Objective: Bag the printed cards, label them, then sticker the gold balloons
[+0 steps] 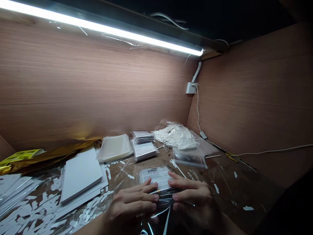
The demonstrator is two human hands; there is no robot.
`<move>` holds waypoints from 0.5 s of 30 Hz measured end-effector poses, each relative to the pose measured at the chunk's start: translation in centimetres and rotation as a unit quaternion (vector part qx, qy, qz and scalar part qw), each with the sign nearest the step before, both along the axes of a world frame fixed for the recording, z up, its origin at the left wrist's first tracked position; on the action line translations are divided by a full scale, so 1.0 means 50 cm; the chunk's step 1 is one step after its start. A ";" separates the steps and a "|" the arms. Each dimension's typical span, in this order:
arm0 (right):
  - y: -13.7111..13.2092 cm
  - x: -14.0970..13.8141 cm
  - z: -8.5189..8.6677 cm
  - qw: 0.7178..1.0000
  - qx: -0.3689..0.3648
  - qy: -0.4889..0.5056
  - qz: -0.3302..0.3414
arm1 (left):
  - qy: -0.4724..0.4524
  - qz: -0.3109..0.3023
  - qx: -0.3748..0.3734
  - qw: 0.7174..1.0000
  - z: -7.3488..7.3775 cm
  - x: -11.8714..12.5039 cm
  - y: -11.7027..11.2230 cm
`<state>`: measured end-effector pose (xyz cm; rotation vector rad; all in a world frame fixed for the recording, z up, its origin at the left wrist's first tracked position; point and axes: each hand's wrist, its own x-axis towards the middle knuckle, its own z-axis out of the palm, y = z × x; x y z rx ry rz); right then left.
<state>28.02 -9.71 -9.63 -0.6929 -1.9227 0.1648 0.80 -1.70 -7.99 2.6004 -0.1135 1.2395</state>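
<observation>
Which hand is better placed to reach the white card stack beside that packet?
Left, probably. The left hand rests on the side of the clear plastic packet that faces the white card stack, while the right hand is on the far side and would have to cross the packet.

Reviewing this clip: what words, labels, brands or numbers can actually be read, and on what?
Nothing is legible. The white printed label between the left hand and right hand has dark lines too small to read; the yellow printed card has dark marks too blurred to read.
</observation>
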 end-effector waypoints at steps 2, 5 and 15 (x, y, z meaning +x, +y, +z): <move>-0.012 -0.003 0.003 0.999 -0.044 0.018 0.003 | -0.010 -0.006 0.002 1.000 -0.002 0.000 -0.004; -0.027 -0.005 0.007 0.994 -0.102 0.043 0.016 | -0.008 -0.006 -0.010 1.000 -0.001 -0.004 -0.016; -0.011 -0.024 -0.010 0.973 -0.135 0.184 0.017 | -0.046 0.077 -0.033 0.995 0.014 0.004 -0.052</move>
